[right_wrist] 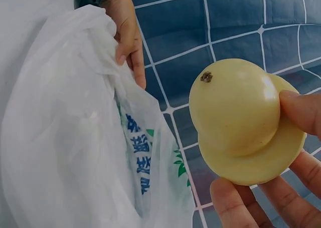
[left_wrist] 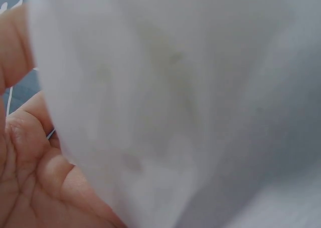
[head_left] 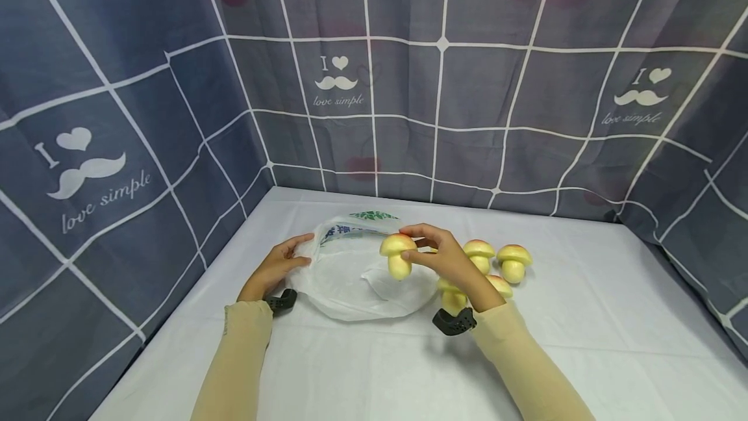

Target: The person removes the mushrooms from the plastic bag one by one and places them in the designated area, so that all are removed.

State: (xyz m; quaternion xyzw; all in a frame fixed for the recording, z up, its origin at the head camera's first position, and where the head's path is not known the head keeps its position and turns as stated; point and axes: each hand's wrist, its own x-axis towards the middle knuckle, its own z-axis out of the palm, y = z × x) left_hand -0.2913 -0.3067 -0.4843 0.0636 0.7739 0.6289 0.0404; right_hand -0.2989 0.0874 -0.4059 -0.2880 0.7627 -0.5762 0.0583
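My right hand [head_left: 444,257] pinches a yellow mushroom [head_left: 400,266] with a reddish top, holding it upright over the right part of a white plastic bag [head_left: 339,278]. In the right wrist view the mushroom [right_wrist: 235,107] shows its rounded stem end with a small dark spot, thumb on one side and fingers on the other. At the bag's left rim my left hand [head_left: 276,267] grips the plastic between thumb and fingers. The bag lies with its mouth spread and carries blue characters and green leaf print. Bag film [left_wrist: 150,87] fills most of the left wrist view.
Several more mushrooms [head_left: 514,264] stand on the white-covered table [head_left: 584,317], right of the bag and partly behind my right hand and wrist. Dark grid-patterned cloth [head_left: 403,76] hangs along the back and both sides.
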